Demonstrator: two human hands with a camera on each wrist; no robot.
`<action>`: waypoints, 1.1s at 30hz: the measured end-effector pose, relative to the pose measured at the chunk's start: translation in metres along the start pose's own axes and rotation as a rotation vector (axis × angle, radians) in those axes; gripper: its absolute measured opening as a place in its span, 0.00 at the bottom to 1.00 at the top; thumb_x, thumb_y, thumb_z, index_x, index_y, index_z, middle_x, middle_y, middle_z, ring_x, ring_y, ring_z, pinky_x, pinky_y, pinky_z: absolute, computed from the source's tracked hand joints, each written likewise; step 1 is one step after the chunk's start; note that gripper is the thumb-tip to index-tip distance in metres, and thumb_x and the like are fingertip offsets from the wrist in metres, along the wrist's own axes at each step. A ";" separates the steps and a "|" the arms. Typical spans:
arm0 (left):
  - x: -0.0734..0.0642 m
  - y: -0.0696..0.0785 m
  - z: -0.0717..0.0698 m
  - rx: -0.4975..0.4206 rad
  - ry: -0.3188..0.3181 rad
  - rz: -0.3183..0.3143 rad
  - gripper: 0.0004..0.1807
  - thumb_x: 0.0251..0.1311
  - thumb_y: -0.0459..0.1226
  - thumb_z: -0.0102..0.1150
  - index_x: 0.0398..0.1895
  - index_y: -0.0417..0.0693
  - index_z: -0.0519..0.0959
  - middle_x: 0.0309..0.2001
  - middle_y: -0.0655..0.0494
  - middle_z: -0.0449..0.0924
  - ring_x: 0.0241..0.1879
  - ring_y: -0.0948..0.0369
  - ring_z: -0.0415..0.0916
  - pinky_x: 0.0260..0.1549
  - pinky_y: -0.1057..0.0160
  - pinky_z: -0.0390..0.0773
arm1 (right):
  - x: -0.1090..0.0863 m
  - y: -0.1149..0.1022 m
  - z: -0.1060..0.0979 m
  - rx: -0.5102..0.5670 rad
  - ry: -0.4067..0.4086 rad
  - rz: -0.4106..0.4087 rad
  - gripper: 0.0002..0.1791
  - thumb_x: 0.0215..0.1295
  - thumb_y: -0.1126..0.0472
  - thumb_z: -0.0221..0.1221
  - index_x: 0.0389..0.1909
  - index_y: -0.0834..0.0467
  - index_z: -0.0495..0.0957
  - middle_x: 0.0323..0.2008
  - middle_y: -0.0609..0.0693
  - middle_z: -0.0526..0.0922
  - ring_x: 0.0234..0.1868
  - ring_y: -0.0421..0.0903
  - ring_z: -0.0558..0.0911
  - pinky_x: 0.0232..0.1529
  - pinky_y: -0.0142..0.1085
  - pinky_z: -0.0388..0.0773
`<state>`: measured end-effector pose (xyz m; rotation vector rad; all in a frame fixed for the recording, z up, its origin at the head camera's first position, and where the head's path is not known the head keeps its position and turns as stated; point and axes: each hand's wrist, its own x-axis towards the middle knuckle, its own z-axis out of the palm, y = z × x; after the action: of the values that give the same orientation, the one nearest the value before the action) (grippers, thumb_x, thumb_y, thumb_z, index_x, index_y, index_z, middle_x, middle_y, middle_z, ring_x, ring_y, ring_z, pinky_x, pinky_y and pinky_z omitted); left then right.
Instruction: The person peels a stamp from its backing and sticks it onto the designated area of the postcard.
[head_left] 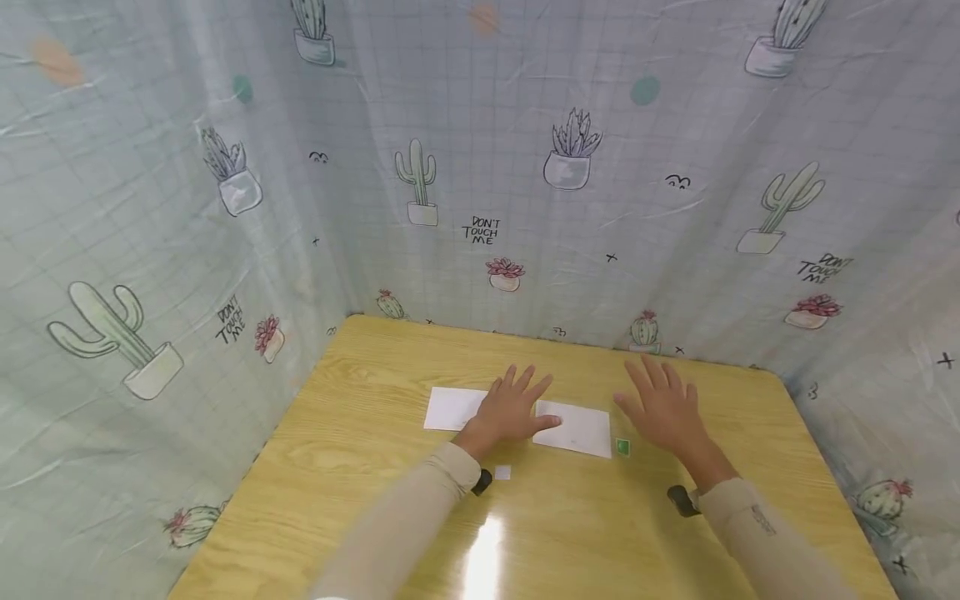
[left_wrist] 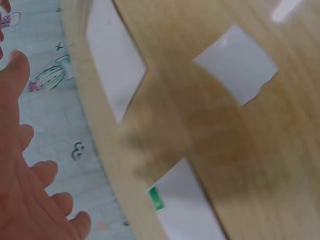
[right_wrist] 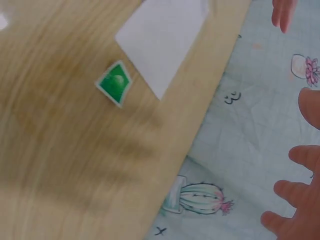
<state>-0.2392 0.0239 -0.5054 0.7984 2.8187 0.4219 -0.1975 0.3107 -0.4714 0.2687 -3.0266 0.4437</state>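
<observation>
My left hand [head_left: 510, 408] hovers with spread fingers over the gap between two white envelopes, covering part of the left envelope [head_left: 447, 408]. A green stamp [left_wrist: 156, 198] shows on that envelope's corner in the left wrist view. The right envelope [head_left: 581, 432] lies between my hands. Just beyond its right end is a loose green stamp [right_wrist: 116, 83] with a white border. My right hand [head_left: 662, 408], fingers apart and holding nothing, is raised to the right of this stamp. A small white paper piece [left_wrist: 237, 65] with one ragged edge lies nearer me, beside my left wrist.
The yellow wood-grain table [head_left: 337, 500] carries all the papers. A pale curtain [head_left: 480, 183] printed with cacti hangs behind it and along both sides. Black wrist devices [head_left: 682, 501] sit under the sleeves. Light glares off the table front.
</observation>
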 end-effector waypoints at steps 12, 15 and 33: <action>0.002 0.003 0.048 0.054 -0.053 0.013 0.44 0.73 0.66 0.47 0.85 0.59 0.53 0.85 0.49 0.48 0.85 0.46 0.47 0.82 0.46 0.59 | -0.026 0.017 0.031 -0.002 -0.027 0.015 0.37 0.79 0.43 0.53 0.79 0.61 0.60 0.79 0.69 0.58 0.76 0.77 0.56 0.64 0.85 0.55; 0.001 0.002 0.053 0.067 -0.078 -0.008 0.44 0.73 0.65 0.48 0.85 0.59 0.53 0.86 0.51 0.49 0.85 0.48 0.48 0.82 0.48 0.59 | -0.026 0.017 0.041 -0.014 -0.052 0.014 0.37 0.79 0.45 0.54 0.79 0.61 0.61 0.79 0.68 0.60 0.77 0.76 0.58 0.64 0.84 0.58; -0.001 0.006 0.052 0.195 -0.071 -0.035 0.40 0.72 0.63 0.52 0.80 0.54 0.64 0.83 0.54 0.56 0.83 0.52 0.55 0.80 0.53 0.64 | -0.034 0.030 0.071 0.194 -0.169 0.085 0.35 0.76 0.50 0.59 0.75 0.67 0.67 0.74 0.70 0.69 0.74 0.72 0.67 0.74 0.68 0.64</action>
<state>-0.2227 0.0396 -0.5530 0.7819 2.8328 0.1122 -0.1725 0.3244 -0.5506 0.1974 -3.1705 0.7602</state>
